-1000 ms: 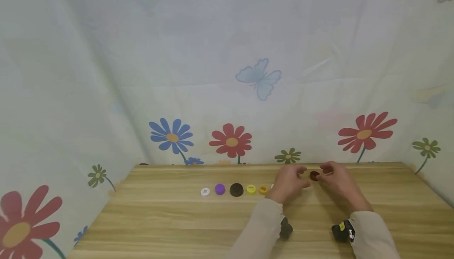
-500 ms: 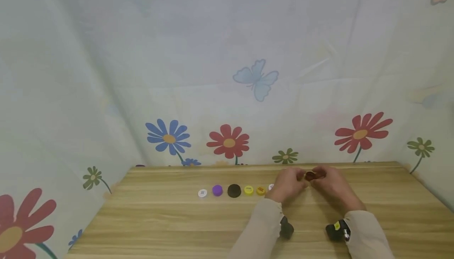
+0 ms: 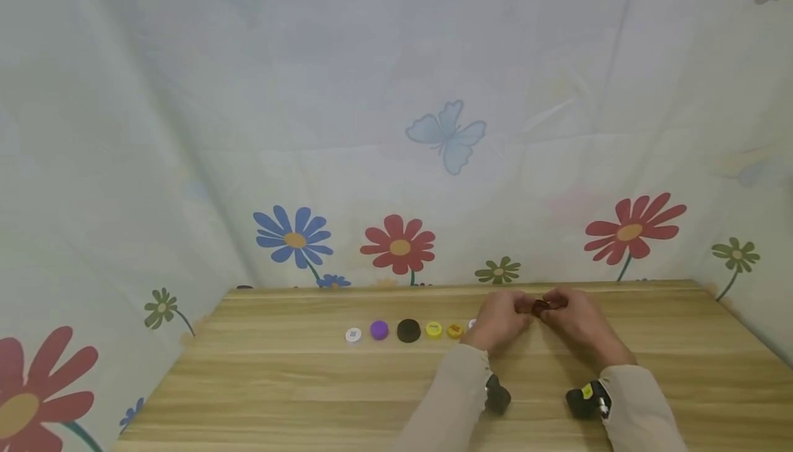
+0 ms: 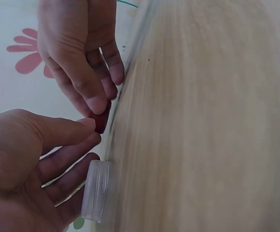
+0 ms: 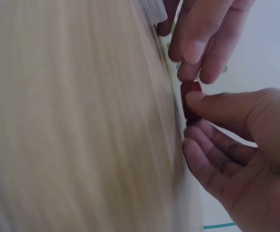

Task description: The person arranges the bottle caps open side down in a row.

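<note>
Above the back part of the table, the thumb and fingers of my right hand (image 3: 579,318) pinch a small dark red bottle cap (image 5: 192,101), in the right wrist view with the thumb flat across its side. My left hand (image 3: 500,318) comes in from the other side, fingers nearly straight, their tips right at the cap's near edge. In the left wrist view the left thumb tip overlaps the cap's edge. Below the left fingers a clear, ridged cap (image 4: 96,191) stands on the table; in the head view that hand partly covers it.
Leftward from my left hand runs a row of caps: orange-yellow (image 3: 455,330), yellow (image 3: 434,330), a larger black one (image 3: 409,330), purple (image 3: 379,330) and white (image 3: 353,334). They lie on a wood-grain table (image 3: 310,383). A flowered cloth (image 3: 347,163) hangs behind the back edge.
My right hand has brought the red cap slightly left, and my left fingers have closed the gap to it. The row of caps keeps its order on the table.
</note>
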Tool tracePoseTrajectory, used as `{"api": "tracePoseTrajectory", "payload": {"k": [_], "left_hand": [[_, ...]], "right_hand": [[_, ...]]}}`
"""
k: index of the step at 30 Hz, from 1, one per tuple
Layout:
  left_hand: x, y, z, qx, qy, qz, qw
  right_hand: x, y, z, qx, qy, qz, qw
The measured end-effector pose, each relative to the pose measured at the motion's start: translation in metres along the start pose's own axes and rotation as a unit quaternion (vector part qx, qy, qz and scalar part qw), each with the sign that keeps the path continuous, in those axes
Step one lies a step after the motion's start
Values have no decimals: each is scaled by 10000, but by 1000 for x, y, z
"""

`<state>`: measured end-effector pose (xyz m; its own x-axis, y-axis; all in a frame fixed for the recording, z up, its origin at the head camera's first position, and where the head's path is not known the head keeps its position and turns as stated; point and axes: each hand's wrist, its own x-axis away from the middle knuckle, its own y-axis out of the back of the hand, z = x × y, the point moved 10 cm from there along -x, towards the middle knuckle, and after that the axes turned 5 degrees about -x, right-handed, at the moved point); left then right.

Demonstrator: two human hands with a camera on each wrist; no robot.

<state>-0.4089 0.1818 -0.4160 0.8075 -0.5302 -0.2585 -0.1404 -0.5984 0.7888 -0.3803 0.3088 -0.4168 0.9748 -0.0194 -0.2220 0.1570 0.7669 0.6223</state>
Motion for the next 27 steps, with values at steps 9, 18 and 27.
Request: {"api": "tracePoseTrajectory", "payload": {"k": [9, 18, 27], "left_hand": [[2, 12, 0, 383, -84, -394, 9985], [5, 22, 7, 978, 248, -779, 9918], [6, 23, 7, 1266, 179, -900, 9877]], "right_hand": [[-1, 5, 5, 33, -113, 188, 9998], [0, 11, 22, 77, 169, 270, 9995], [3, 10, 26, -190, 331, 494, 9981]]}}
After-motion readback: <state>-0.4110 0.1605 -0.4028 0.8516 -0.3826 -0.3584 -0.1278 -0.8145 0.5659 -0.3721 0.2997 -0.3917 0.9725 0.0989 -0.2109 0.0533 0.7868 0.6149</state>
